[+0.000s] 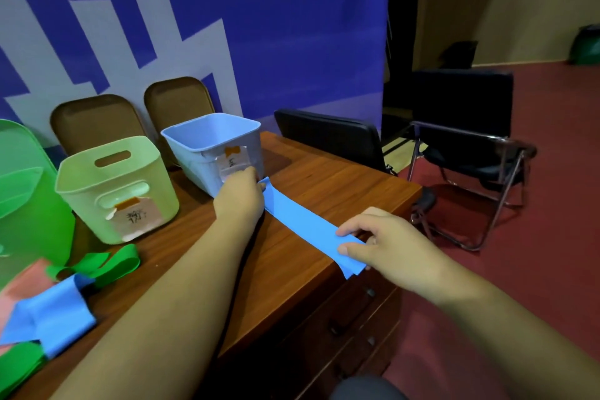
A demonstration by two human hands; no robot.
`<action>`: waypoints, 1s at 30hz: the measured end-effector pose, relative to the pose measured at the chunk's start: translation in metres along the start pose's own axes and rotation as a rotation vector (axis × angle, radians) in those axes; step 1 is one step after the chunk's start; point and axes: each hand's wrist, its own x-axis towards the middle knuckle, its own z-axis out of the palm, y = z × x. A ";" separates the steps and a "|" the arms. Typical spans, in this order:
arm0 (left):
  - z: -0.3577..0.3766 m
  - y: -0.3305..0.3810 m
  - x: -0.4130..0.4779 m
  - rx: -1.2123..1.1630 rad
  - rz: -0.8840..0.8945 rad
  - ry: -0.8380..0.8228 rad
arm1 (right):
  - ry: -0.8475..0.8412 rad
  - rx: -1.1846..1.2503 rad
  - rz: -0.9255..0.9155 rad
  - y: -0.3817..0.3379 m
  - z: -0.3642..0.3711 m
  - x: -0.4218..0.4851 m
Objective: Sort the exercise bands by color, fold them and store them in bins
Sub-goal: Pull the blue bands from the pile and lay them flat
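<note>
I see my left hand [240, 193] gripping the far end of the blue band [298, 221] beside the blue bin [211, 143], my right hand [389, 245] pinching its near end at the right edge of the surface [334, 178].

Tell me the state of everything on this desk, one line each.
Long blue band, laid flat, held at both ends.
Left hand, grips its far end.
Right hand, pinches its near end.
Blue bin, uncovered.
Pale green bin, uncovered.
Green band, loose, unfolded.
</note>
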 end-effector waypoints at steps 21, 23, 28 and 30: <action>0.007 0.001 0.002 0.145 0.064 0.010 | -0.016 0.048 0.016 -0.004 0.004 0.003; 0.008 0.001 0.002 0.150 0.068 0.003 | -0.020 0.034 0.013 -0.002 0.005 0.002; 0.007 0.001 0.000 0.139 0.071 0.021 | 0.007 -0.033 -0.035 0.000 0.007 0.000; 0.007 0.001 -0.002 0.145 0.084 0.031 | 0.010 -0.070 -0.054 -0.001 0.007 -0.001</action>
